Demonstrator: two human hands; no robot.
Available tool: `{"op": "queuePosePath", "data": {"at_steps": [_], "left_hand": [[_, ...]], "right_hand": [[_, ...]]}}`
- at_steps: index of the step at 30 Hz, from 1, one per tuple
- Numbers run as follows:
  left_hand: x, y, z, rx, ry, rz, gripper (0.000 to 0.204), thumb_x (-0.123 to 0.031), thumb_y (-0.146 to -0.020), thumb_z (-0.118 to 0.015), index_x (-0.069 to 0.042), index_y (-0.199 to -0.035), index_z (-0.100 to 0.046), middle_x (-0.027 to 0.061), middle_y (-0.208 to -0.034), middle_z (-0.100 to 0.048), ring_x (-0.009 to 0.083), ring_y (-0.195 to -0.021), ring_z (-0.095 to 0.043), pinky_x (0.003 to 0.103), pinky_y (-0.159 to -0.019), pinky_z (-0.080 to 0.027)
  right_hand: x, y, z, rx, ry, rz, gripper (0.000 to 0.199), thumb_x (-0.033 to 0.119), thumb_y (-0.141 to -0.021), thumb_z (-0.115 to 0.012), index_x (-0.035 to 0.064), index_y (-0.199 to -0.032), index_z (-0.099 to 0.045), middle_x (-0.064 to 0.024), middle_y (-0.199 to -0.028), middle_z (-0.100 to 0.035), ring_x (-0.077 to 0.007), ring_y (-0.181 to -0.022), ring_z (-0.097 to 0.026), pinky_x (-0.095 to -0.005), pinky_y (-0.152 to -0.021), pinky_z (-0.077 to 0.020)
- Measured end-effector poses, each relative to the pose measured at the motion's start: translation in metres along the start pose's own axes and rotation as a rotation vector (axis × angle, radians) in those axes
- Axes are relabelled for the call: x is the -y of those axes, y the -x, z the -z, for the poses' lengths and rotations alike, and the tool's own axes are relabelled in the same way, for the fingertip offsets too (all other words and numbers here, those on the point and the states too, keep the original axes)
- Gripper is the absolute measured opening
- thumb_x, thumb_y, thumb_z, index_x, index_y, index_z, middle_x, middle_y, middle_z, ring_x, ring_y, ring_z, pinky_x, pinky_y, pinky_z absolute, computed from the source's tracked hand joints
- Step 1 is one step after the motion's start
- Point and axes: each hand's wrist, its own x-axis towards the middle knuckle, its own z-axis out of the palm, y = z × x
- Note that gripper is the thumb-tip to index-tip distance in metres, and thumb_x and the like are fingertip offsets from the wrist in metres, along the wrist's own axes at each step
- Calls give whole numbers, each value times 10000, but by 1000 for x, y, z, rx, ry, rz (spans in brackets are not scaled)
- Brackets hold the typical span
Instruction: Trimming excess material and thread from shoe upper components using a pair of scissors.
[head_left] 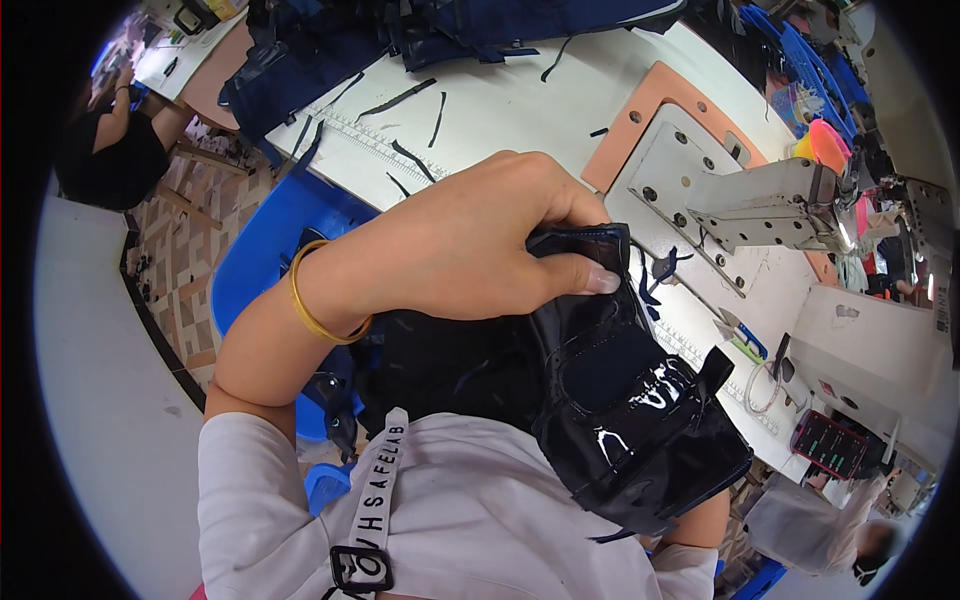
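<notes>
The left hand has its thumb and fingers pinched on the upper edge of 1 glossy black sewn piece. From that grip, the piece extends below and to the right of the hand, partly over the person's white top. The right hand is hidden, so I cannot tell its hold; its forearm shows beside the piece's lower end.

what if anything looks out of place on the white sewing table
Loose dark fabric strips lie scattered at odd angles across the white sewing table, at least one over its ruler markings; they look like stray offcuts.
</notes>
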Motion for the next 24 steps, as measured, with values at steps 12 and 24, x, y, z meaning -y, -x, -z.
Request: {"op": "queuePosePath", "data": {"at_steps": [12,24], "left_hand": [[15,-3,-4,55,165,60,223,-185,-832,-727,22,-792,-652,-28,-606,-526,53,-596,-432,230,-555,-372],[12,-2,6,167,271,130,334,-220,-890,-667,-13,-662,-540,-50,-571,-404,54,-544,-329,240,-495,-286]], "right_hand": [[-54,-21,15,-36,385,219,163,70,-736,-546,-22,-636,-457,-212,-563,-437,-252,-503,-410,-391,-517,-363],[-59,-6,7,-36,320,232,178,96,-728,-583,-12,-641,-472,-175,-558,-445,-224,-496,-413,-365,-505,-353]]}}
